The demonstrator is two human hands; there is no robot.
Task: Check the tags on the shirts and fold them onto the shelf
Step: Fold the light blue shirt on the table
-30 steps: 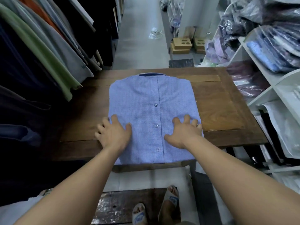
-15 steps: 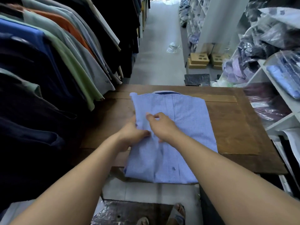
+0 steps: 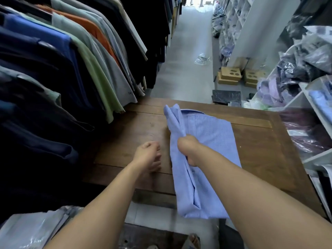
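Plainly, the blue shirt (image 3: 215, 141) is laid on the wooden table (image 3: 265, 159), collar toward the far edge, with its near end hanging a little over the near edge. Its left side is gathered into a bunch and lifted off the wood by the right hand (image 3: 188, 150), whose fingers are clenched round the cloth. The fingertips themselves are hidden behind the back of the hand. The left hand (image 3: 148, 155) is held over the bare wood, just beside the shirt's left edge and apart from it. Its fingers are loosely curled and nothing is held in them, though the hand is somewhat blurred.

The shirt may be judged light, thin and quite limp: where it is gripped, it is creased into soft ridges. No stiffness can be counted on, so the folds are likely to slide apart under a one-point grip. It is better taken along a folded edge or at two corners, with both hands, and supported flat from beneath when it is carried to the white shelf (image 3: 318, 159) at the right. The tag cannot be seen. Crumpling is more to be feared than slipping.
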